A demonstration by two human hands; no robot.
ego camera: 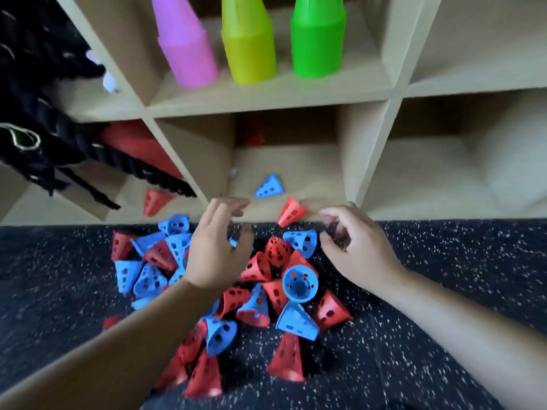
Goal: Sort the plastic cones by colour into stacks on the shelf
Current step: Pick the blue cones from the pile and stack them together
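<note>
- Plastic cones (257,270), red and blue with holes punched in their sides, lie in a loose heap on the dark speckled floor (444,291), just in front of the wooden cubby shelf (266,106).
- Left hand (219,247) hovers over the heap's upper edge, fingers spread apart and pointing toward 12 o'clock; it grips nothing.
- Right hand (358,253) sits at 3 o'clock from the left one, fingers curled toward the thumb (motion blur hides whether anything is pinched there, so that cannot be told).
- A stray blue cone (269,186) lies on its side inside the lower middle compartment, at 12 o'clock from the heap.
- A red cone (291,211) lies tipped at the front lip of that same compartment, between the two hands.
- A second red cone (155,201) lies in the lower left compartment, at 11 o'clock from the heap.
- The upper middle compartment holds three upright stacks side by side: a pink stack (186,45), a yellow-green stack (248,45) and a green stack (318,42).
- A black strapped bag (44,113) spills from the left compartments, at 10 o'clock.
</note>
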